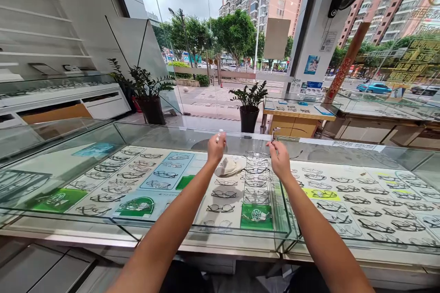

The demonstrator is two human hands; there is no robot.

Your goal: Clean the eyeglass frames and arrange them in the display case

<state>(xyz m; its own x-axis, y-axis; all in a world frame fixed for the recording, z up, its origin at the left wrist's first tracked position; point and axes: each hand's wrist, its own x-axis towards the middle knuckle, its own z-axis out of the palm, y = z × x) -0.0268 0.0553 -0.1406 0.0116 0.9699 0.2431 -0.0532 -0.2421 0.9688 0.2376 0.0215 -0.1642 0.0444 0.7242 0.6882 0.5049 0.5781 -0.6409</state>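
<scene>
In the head view my right hand (279, 158) is closed on a pair of eyeglasses (274, 133), held up above the glass counter with the temples pointing right. My left hand (216, 147) is closed in a pinch to the left of it. Something small and whitish shows at its fingertips, too small to name. Below and between the hands lies a crumpled pale cloth (231, 165). Rows of eyeglass frames, such as one dark pair (220, 208), lie inside the glass display counter (240, 234) under my arms.
Green display cards (256, 216) lie among the frames in the counter. Beyond it stand a potted plant (249, 116), another potted plant (151, 107) at left, and a wooden table (292, 123) with more eyewear. Glass doors face the street.
</scene>
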